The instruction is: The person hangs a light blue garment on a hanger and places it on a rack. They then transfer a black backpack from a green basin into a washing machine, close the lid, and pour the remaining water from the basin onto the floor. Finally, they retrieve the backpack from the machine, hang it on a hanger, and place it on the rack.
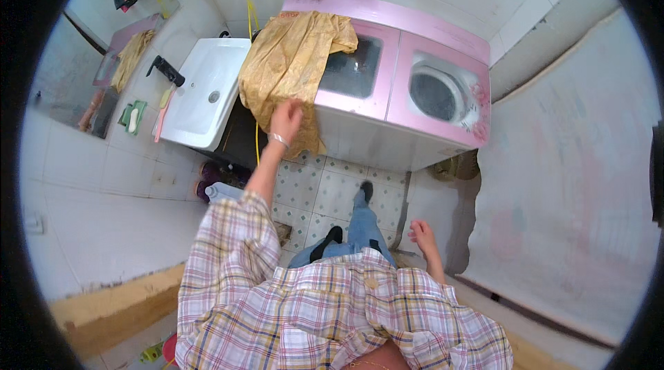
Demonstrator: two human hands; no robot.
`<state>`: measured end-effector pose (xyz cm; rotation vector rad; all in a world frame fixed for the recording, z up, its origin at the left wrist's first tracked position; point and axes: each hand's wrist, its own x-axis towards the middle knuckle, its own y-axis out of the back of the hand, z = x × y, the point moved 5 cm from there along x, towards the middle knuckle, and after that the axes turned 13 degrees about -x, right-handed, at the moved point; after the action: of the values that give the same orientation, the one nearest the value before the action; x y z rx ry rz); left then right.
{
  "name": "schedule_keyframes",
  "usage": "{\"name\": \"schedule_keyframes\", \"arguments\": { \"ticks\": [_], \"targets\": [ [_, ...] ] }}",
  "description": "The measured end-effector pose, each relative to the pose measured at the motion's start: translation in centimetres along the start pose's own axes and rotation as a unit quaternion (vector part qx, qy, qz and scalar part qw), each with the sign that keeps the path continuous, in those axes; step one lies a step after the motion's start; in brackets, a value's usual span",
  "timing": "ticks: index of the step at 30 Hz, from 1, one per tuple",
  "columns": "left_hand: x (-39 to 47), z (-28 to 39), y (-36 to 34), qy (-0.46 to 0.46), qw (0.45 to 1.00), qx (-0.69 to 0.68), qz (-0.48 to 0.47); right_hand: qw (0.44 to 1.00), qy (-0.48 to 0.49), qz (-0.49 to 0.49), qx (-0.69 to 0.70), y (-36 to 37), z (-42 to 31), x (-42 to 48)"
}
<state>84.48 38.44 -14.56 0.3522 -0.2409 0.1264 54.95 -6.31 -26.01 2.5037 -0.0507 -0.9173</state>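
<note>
A tan, crumpled cloth (290, 59) lies over the left end of a pink-topped twin-tub washing machine (358, 105) and hangs down its front. My left hand (287, 118), with a bracelet at the wrist, is at the hanging part of this cloth. Its fingers are curled, and whether they grip the fabric cannot be told. Lower down on the right, my right hand (424, 235) hangs beside my body, holding nothing, its fingers loosely apart.
A white washbasin (199, 95) with a black faucet (167, 70) adjoins the machine's left side. Yellow hose (257, 136) runs between them. A soap dish (133, 117) is on the left wall, beneath a mirror (104, 59). A plastic container (223, 191) is on the floor; a whitish panel (565, 173) stands right.
</note>
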Motion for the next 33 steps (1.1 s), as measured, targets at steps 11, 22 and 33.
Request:
{"name": "schedule_keyframes", "arguments": {
  "ticks": [11, 22, 33],
  "targets": [
    [36.7, -4.3, 3.2, 0.038, 0.967, 0.236, 0.087, 0.934, 0.346, 0.073, -0.047, 9.9, -36.4, 17.9],
    [51.3, -17.8, 0.6, 0.164, 0.95, 0.263, 0.04, 0.922, 0.324, 0.076, -0.199, 10.8, -43.4, 27.0],
    [53.5, -17.9, 3.8, 0.139, 0.975, 0.155, 0.076, 0.84, 0.428, 0.186, -0.276, 10.3, -47.0, 34.3]
  ]
}}
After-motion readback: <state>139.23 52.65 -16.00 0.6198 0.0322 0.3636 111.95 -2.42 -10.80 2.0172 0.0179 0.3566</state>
